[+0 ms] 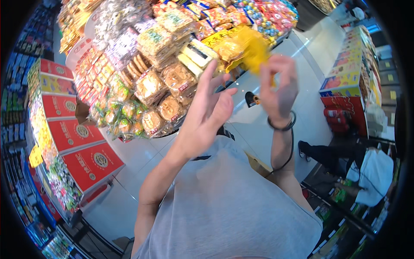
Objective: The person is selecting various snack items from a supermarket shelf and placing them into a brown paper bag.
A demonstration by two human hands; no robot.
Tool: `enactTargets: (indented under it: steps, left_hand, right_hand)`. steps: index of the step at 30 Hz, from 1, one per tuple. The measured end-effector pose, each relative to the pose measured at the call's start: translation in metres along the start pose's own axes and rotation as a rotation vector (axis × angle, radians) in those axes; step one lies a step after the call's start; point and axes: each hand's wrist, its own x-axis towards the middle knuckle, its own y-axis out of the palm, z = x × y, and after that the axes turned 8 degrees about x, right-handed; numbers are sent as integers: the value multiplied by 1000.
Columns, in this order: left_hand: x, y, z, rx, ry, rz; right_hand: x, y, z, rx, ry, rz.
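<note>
My left hand (210, 110) is raised over the near edge of a snack display, its fingers apart and nothing in them. Behind its fingertips lie pale wrapped cakes with a dark stripe (197, 53). To the right, my right hand (279, 85) pinches a yellow plastic packet (257, 51), blurred by motion. The packet's lower part hides behind the fingers. Beside it on the display lies another yellow, see-through bag with round biscuits (228, 50); whether the two touch, I cannot tell. Round wrapped biscuits (170, 107) sit left of my left hand.
Wrapped sweets (275, 16) and crispy rice squares (155, 42) are heaped on the display. A stand with red panels (84, 165) runs along the left. At right, another stand (344, 74) borders the tiled floor (310, 58); a person in a white top (372, 178) is near it.
</note>
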Motion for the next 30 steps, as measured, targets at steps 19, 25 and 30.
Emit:
enactTargets:
  steps: [19,25,30]
  left_hand:
    - [178,51,44,143,-482,57]
    - [246,31,67,1060,-2,-244]
    - [247,25,97,1288,414,-209]
  right_hand:
    - [-26,-58,-107,1047,1049,71]
    - [-18,-12,-158,1118,1105,-73]
    - [-18,29,-194,1071,1131,-100]
